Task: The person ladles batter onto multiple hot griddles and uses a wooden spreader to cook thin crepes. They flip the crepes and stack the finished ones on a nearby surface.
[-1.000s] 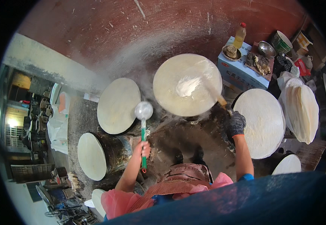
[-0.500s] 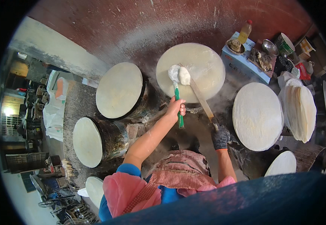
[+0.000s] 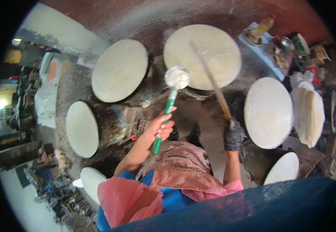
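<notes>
Green along its handle, the ladle [image 3: 170,103] sits in the bare left hand [image 3: 160,127], fingers curled firmly around the grip. Its bowl carries a lump of white dough [image 3: 180,79] and hangs at the near left edge of the big far plate [image 3: 180,42], overlapping it in view; whether metal touches plate I cannot tell. The right hand [image 3: 234,138], in a dark glove, has its fingers closed about the near end of a long flat stick [image 3: 213,83]. The stick slants to the far left across that plate, its tip blurred, so contact there is unclear too.

The far plate looks thinly coated, with no lump on it. I judge the step in hand to be clearing spare dough into the ladle after spreading. The next move seems to call for a level ladle and a stick lifted clear without tearing the film.

Other pale round plates stand left [image 3: 119,71], near left [image 3: 82,129] and right [image 3: 268,113]; beyond the right one is a stack of thin sheets [image 3: 310,114].
</notes>
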`<state>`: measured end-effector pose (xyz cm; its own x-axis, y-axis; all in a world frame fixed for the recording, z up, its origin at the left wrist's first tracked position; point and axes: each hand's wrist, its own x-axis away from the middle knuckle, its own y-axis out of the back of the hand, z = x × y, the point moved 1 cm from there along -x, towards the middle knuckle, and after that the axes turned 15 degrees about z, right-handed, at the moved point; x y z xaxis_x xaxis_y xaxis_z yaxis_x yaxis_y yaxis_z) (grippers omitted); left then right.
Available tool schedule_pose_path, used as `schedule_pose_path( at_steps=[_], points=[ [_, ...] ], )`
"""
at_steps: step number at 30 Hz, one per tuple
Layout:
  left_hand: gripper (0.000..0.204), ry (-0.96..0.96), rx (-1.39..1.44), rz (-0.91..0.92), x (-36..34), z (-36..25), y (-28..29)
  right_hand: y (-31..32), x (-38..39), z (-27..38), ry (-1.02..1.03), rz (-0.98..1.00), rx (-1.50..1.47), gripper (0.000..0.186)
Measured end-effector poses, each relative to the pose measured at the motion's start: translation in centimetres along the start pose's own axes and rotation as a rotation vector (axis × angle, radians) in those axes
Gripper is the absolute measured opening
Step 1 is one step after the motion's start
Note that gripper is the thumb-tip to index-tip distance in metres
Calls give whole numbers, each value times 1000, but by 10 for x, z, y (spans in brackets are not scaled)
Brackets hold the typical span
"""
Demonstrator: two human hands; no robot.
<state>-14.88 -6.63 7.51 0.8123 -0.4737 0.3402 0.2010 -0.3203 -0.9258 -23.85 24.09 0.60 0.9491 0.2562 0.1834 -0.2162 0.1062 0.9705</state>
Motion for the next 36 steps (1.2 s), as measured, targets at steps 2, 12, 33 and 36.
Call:
schedule_pose_path(
  at_steps=[2, 12, 33, 36],
  points=[
    [33, -23, -8, -7, 13, 5, -3, -3, -5, -9, -30, 1, 29, 22],
    [25, 126, 56, -141, 64, 40, 51, -24, 70, -40, -414, -149, -344, 26],
    [29, -119, 519, 220, 89, 293, 20, -45, 195, -200, 16, 193, -468, 37],
    [30, -212, 461, 244, 116, 327, 21, -64, 202, -210, 242, 245, -569, 39]
  ],
)
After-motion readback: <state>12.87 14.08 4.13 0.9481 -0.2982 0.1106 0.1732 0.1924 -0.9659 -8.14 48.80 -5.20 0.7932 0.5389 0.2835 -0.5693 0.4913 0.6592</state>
